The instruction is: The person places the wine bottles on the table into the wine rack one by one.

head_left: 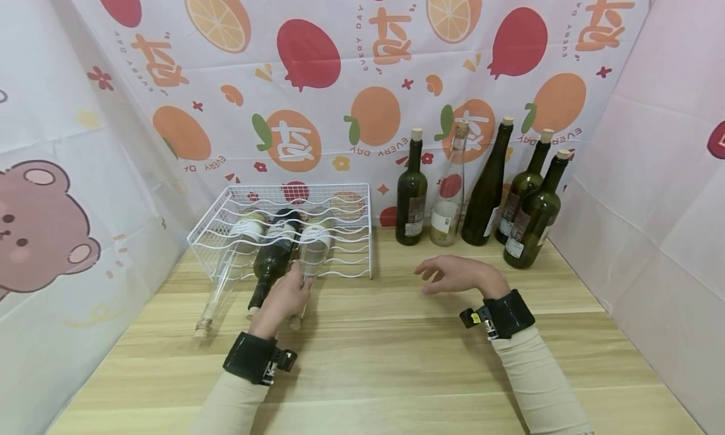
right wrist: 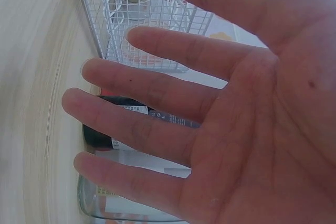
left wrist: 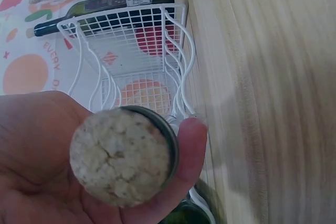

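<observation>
My left hand (head_left: 283,294) is at the neck of a pale glass wine bottle (head_left: 315,245), the rightmost of three lying in a white wire rack (head_left: 370,233). In the left wrist view its cork (left wrist: 119,157) faces the camera, and fingers curl under the neck. Just left of that hand lies a dark green wine bottle (head_left: 273,259), and beyond it a clear one (head_left: 222,284), both neck outward. My right hand (head_left: 455,274) hovers above the table with nothing in it, fingers spread apart in the right wrist view. Near it stands a dark corked bottle (head_left: 411,202).
More corked bottles stand upright at the back right: a clear one (head_left: 447,211), a slim dark one (head_left: 486,196) and two green ones, the nearest (head_left: 535,224) close to the right wall. Patterned cloth (head_left: 351,63) hangs behind the wooden table (head_left: 391,372).
</observation>
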{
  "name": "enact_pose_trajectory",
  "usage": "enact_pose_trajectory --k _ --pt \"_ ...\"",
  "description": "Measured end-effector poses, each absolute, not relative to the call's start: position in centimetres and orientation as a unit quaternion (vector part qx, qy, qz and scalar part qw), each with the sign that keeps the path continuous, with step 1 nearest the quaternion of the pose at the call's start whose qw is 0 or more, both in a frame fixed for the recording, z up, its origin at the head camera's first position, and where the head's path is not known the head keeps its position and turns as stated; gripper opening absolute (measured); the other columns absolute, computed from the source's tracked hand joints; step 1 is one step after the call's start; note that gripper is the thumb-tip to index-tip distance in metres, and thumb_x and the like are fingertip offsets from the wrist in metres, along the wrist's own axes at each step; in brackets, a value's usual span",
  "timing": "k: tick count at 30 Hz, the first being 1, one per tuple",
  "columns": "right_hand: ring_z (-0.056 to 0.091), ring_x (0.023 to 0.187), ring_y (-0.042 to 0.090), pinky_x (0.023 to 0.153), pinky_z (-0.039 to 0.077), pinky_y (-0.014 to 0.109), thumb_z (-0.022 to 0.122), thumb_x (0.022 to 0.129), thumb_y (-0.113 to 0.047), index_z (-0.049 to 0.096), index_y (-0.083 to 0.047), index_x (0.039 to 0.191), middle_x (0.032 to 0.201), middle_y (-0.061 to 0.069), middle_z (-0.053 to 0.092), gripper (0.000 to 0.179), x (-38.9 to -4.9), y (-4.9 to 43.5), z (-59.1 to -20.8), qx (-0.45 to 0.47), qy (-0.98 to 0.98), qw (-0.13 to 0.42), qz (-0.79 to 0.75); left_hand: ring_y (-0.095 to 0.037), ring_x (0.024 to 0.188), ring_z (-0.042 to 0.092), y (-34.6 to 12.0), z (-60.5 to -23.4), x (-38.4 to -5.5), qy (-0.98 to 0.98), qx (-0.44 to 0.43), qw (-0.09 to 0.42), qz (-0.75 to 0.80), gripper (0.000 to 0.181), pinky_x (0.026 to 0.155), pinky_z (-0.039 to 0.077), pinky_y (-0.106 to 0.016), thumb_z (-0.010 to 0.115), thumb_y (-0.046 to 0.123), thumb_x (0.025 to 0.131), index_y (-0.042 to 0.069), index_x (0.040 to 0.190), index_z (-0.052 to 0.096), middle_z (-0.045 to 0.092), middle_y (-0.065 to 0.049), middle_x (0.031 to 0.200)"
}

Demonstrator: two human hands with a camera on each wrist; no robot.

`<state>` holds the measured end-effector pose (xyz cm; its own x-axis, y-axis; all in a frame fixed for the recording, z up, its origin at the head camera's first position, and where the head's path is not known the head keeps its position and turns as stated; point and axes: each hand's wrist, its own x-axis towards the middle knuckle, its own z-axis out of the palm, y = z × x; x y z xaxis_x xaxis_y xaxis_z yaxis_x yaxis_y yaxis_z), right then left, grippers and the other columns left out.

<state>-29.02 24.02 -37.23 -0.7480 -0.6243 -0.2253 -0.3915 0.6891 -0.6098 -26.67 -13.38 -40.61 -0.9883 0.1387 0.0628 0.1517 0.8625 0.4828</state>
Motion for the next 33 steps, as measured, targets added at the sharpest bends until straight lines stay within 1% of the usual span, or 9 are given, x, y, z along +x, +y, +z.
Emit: enact_pose_trajectory --k 8,10,17,25,28,33 --pt "0.058 0.122 0.035 0.095 0.051 0.041 0.066 0.095 -0.029 0.055 -0.008 0.139 0.136 0.022 0.057 0.050 -28.94 23.98 -37.09 -0.284 0.894 0.213 -0.272 -0.051 0.125 0.049 -13.40 -40.70 -26.86 -0.965 -0.069 -0.004 -0.253 0.064 0.103 0.040 -0.058 0.044 0.016 0.103 -0.019 0.147 0.016 0.043 -0.040 0.139" --pt "0.059 0.122 0.034 0.095 0.051 0.041 0.066 0.095 -0.028 0.055 -0.008 0.139 0.136 0.022 0.057 0.049 -28.92 23.96 -37.05 -0.284 0.895 0.213 -0.271 -0.051 0.124 0.050 -13.44 -40.78 -26.92 -0.964 -0.070 -0.003 -0.255 0.063 0.102 0.041 -0.058 0.044 0.016 0.103 -0.019 0.147 0.016 0.045 -0.040 0.138" --pt "0.058 0.122 0.036 0.095 0.051 0.041 0.066 0.095 -0.028 0.055 -0.008 0.139 0.136 0.022 0.057 0.049 -28.78 23.86 -37.06 -0.283 0.894 0.213 -0.273 -0.050 0.115 0.057 -13.54 -41.02 -27.02 -0.961 -0.079 0.012 -0.264 0.057 0.093 0.046 -0.058 0.047 0.016 0.101 -0.016 0.144 0.026 0.055 -0.037 0.127" --pt "0.061 0.119 0.033 0.094 0.051 0.041 0.066 0.095 -0.028 0.056 -0.009 0.137 0.134 0.021 0.058 0.047 -28.87 23.79 -37.22 -0.284 0.897 0.212 -0.264 -0.051 0.113 0.057 -13.59 -41.12 -26.86 -0.963 -0.080 0.015 -0.259 0.054 0.091 0.046 -0.059 0.046 0.017 0.102 -0.014 0.142 0.029 0.056 -0.037 0.126" --pt "0.060 0.119 0.034 0.095 0.051 0.042 0.066 0.095 -0.028 0.056 -0.009 0.137 0.134 0.021 0.058 0.047 -28.82 23.77 -37.17 -0.284 0.897 0.212 -0.264 -0.052 0.113 0.058 -13.58 -41.10 -26.83 -0.963 -0.079 0.015 -0.258 0.053 0.090 0.047 -0.059 0.046 0.018 0.101 -0.014 0.141 0.030 0.056 -0.037 0.125" --pt "0.059 0.121 0.036 0.096 0.051 0.042 0.066 0.095 -0.028 0.056 -0.008 0.137 0.135 0.022 0.058 0.048 -28.85 23.75 -37.19 -0.285 0.895 0.213 -0.267 -0.052 0.113 0.058 -13.44 -41.22 -26.89 -0.962 -0.077 -0.001 -0.263 0.056 0.091 0.047 -0.059 0.044 0.019 0.102 -0.015 0.143 0.025 0.054 -0.040 0.126"
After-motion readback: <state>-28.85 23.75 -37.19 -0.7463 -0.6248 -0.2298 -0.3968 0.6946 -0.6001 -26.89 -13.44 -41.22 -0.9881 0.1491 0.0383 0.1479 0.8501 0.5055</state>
